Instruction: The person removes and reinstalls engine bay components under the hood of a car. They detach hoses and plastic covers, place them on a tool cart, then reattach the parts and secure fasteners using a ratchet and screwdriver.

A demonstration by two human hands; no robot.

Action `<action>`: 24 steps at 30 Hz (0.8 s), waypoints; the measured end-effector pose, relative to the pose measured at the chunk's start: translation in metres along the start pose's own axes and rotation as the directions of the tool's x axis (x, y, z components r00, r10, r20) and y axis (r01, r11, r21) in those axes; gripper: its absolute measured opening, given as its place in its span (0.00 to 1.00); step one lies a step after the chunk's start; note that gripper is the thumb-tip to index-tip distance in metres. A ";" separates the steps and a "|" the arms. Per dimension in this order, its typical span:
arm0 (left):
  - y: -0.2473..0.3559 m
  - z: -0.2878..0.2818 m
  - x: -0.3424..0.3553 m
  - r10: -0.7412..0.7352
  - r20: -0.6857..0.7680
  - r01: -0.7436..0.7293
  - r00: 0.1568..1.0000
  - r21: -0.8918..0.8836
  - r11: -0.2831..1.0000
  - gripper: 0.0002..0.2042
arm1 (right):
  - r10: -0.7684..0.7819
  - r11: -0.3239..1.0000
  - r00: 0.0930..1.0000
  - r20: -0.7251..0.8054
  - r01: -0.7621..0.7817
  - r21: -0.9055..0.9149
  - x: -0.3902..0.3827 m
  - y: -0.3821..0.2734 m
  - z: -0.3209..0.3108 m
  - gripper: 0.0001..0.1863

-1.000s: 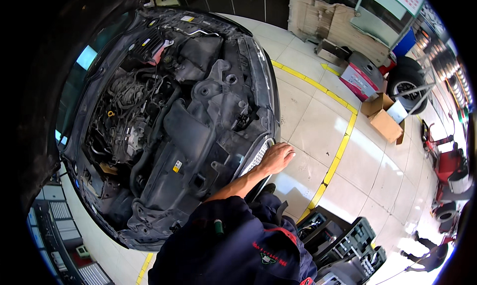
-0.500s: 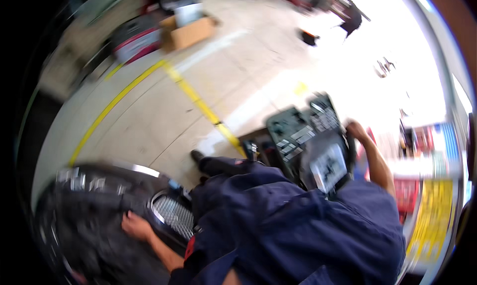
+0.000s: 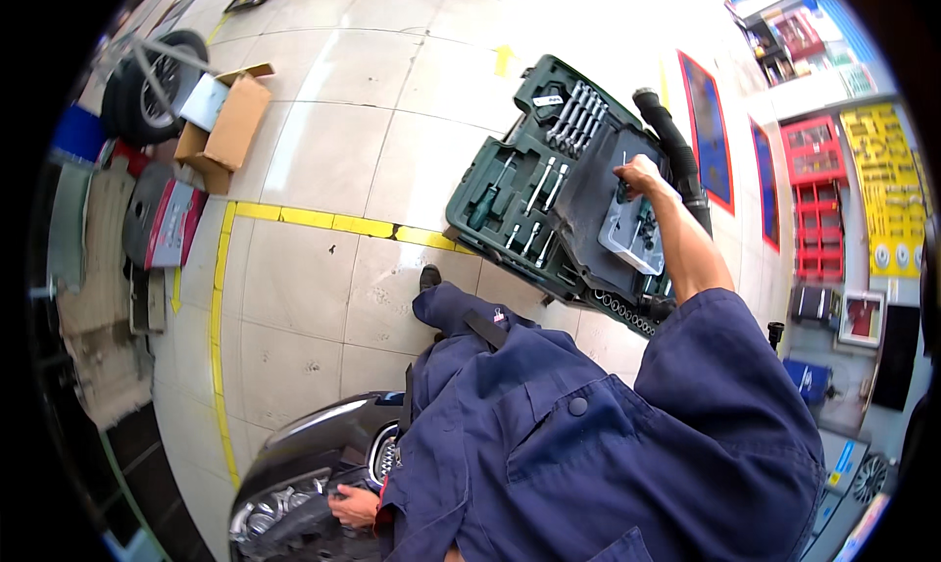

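Note:
My right hand [image 3: 637,175] has its fingers closed on a dark green-handled tool [image 3: 620,192] at a clear plastic tray [image 3: 616,241]. The tray lies on a dark mat in an open green tool case [image 3: 472,209], which holds wrenches [image 3: 573,119], extensions and sockets. A black hose [image 3: 671,136] runs along the case's right side. My left hand [image 3: 355,505], fingers loosely bent and apart, rests at the dark car's front [image 3: 284,454], beside the headlight [image 3: 267,513] and grille. My navy workwear hides part of the car.
On the tiled floor at left are a cardboard box [image 3: 235,131], a wheel [image 3: 157,92] and a grey-red carton [image 3: 167,219], beside yellow floor lines [image 3: 343,221]. A yellow tool board [image 3: 872,190] and red racks [image 3: 814,219] stand along the right wall.
The view has swung from the engine bay to the tool case. My right hand has moved from the case's edge into the tray onto a tool. My left hand stays at the car's front.

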State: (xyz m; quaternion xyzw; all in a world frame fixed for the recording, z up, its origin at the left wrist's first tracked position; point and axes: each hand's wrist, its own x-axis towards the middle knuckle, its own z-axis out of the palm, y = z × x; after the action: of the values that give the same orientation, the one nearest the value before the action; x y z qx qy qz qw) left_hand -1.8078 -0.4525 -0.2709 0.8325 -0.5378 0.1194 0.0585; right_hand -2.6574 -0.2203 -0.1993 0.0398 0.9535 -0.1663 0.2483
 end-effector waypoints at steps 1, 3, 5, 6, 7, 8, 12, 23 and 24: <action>0.036 0.009 0.009 0.123 0.082 -0.108 0.989 -0.171 0.979 0.20 | 0.018 1.000 0.996 -0.085 -0.020 -0.023 0.007 0.011 -0.011 0.23; 0.158 0.008 0.013 0.269 0.250 -0.087 0.930 -0.562 0.822 0.20 | -0.080 0.993 0.983 -0.166 0.065 -0.098 0.027 0.017 -0.036 0.27; 0.286 -0.012 0.005 0.571 0.374 -0.096 0.731 -0.772 0.629 0.19 | -0.154 0.954 0.918 -0.366 0.042 -0.295 0.050 0.046 -0.053 0.27; 0.345 -0.037 -0.008 0.666 0.344 -0.181 0.663 -0.789 0.587 0.19 | -0.076 0.983 0.927 -0.368 0.007 -0.185 0.035 0.027 -0.069 0.26; 0.407 -0.067 -0.032 0.765 0.310 -0.265 0.565 -0.810 0.524 0.18 | -0.097 0.995 0.869 -0.485 0.080 -0.055 0.030 0.039 -0.076 0.22; 0.462 -0.094 -0.060 0.839 0.294 -0.275 0.457 -0.851 0.447 0.18 | -0.154 0.966 0.785 -0.600 0.247 0.076 0.023 0.051 -0.082 0.18; 0.635 -0.188 -0.210 0.984 0.172 -0.189 -0.045 -0.969 0.161 0.19 | -0.047 0.763 0.765 -0.643 0.442 0.471 -0.036 0.095 -0.094 0.11; 0.764 -0.276 -0.578 0.682 0.220 -0.218 -0.697 -0.972 0.091 0.34 | 0.700 0.545 0.600 -0.388 -0.097 0.833 -0.190 0.357 -0.051 0.16; 0.767 -0.273 -0.591 0.705 0.202 -0.205 -0.679 -0.975 0.082 0.34 | 0.687 0.537 0.633 -0.357 -0.111 0.836 -0.188 0.354 -0.062 0.17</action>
State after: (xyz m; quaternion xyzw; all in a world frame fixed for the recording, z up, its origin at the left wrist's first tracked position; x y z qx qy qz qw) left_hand -2.7742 -0.1881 -0.1858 0.0084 -0.7901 -0.5624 -0.2438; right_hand -2.4649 0.1354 -0.1625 0.4289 0.7750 -0.4513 -0.1084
